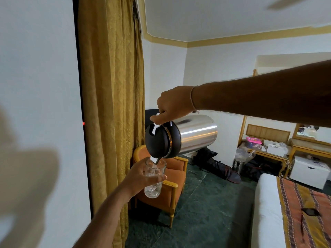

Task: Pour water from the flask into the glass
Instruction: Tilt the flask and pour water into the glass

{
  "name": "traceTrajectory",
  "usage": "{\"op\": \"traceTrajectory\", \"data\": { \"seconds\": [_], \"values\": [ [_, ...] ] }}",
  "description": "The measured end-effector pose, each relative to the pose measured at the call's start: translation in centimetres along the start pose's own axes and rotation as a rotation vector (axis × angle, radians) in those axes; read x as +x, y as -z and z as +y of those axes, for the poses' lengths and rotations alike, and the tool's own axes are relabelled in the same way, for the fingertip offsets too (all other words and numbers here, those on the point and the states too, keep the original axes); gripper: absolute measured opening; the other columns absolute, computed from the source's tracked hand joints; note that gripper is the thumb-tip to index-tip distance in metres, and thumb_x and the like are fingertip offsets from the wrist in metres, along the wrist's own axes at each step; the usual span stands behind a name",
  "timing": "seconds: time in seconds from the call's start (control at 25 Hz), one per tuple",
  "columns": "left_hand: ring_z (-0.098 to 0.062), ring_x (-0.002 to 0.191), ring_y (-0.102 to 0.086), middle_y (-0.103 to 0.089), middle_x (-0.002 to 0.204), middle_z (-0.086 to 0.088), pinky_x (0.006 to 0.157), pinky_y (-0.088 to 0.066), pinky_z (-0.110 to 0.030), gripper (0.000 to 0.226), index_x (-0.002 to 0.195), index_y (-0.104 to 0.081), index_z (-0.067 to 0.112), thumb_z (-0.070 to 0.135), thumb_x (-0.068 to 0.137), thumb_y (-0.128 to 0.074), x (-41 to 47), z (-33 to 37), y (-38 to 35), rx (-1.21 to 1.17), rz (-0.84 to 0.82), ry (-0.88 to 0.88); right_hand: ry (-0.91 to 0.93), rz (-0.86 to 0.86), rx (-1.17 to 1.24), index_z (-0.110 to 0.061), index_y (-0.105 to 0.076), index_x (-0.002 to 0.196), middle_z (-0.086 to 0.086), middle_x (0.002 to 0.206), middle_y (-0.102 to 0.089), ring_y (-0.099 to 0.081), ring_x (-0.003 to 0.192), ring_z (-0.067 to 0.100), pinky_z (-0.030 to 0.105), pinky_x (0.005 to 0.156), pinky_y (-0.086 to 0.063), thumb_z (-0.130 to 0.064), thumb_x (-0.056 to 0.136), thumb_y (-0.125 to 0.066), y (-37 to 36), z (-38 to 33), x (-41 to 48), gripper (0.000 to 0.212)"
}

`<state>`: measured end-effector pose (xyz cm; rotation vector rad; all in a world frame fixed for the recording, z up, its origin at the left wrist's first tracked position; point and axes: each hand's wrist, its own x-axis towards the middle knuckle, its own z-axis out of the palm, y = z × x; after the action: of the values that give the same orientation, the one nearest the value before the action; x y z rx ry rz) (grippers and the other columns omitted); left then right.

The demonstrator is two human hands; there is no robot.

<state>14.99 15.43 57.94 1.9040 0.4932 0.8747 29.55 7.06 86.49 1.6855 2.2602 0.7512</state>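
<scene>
A steel flask [195,134] with a black lid lies tipped almost level in the air, its spout pointing down to the left. My right hand [174,105] grips its handle from above, thumb pressed on the lid's lever. Just under the spout, my left hand [143,177] holds a clear glass [154,187] upright, fingers wrapped round its middle. A thin stream of water runs from the spout into the glass, which has water in its lower part.
Behind the glass stands an orange armchair [176,178] with a yellow wooden frame, beside a gold curtain [111,104]. A bed [268,212] with a striped cover is at lower right. Dark bags [215,165] lie on the green floor; a cluttered desk [265,151] is at the far wall.
</scene>
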Motion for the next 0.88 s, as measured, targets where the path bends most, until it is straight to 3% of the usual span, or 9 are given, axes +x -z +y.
{"op": "traceTrajectory", "data": {
  "seconds": [0.16,0.52,0.72,0.8,0.88],
  "values": [
    [-0.01,0.115,-0.079,-0.083,0.12,0.004,0.098,-0.062,-0.036,0.068,0.123,-0.071,0.026,0.052,0.065,-0.097,0.19,0.03,0.01,-0.008,0.005,-0.004,-0.007,-0.016,0.019,-0.019,-0.041,0.048,-0.008,0.041,-0.037,-0.034,0.041,0.013,0.034,0.052,-0.041,-0.07,0.097,-0.042,-0.34,0.09,-0.02,0.07],
    [-0.013,0.113,-0.079,-0.083,0.118,0.006,0.093,-0.063,-0.034,0.067,0.123,-0.071,0.034,0.054,0.065,-0.098,0.46,-0.28,-0.2,-0.009,-0.004,-0.011,-0.03,-0.004,0.034,-0.021,-0.043,0.052,-0.007,0.045,-0.04,-0.038,0.043,0.013,0.032,0.052,-0.037,-0.071,0.096,-0.043,-0.4,0.07,-0.26,0.066],
    [-0.015,0.118,-0.077,-0.08,0.124,0.002,0.1,-0.064,-0.042,0.07,0.123,-0.072,0.035,0.058,0.064,-0.1,0.57,-0.55,-0.26,-0.012,-0.01,-0.021,-0.13,-0.035,0.018,-0.021,-0.066,0.075,-0.006,0.059,-0.054,-0.044,0.047,0.011,0.027,0.046,-0.03,-0.084,0.062,-0.027,-0.6,-0.18,-0.5,0.076],
    [-0.012,0.118,-0.077,-0.081,0.125,0.004,0.1,-0.064,-0.039,0.07,0.123,-0.072,0.037,0.061,0.063,-0.099,0.52,-0.52,-0.34,-0.016,-0.014,-0.028,-0.129,-0.042,0.017,-0.017,-0.073,0.085,-0.005,0.061,-0.055,-0.044,0.048,0.011,0.027,0.046,-0.03,-0.083,0.066,-0.029,-0.68,-0.21,-0.51,0.081],
    [-0.009,0.119,-0.076,-0.081,0.125,0.008,0.098,-0.063,-0.036,0.067,0.122,-0.072,0.04,0.062,0.064,-0.099,0.49,-0.55,-0.42,-0.003,-0.013,-0.028,-0.126,-0.036,0.012,-0.014,-0.075,0.089,-0.005,0.062,-0.055,-0.043,0.048,0.011,0.027,0.046,-0.03,-0.078,0.078,-0.039,-0.67,-0.21,-0.69,0.074]
  ]
}}
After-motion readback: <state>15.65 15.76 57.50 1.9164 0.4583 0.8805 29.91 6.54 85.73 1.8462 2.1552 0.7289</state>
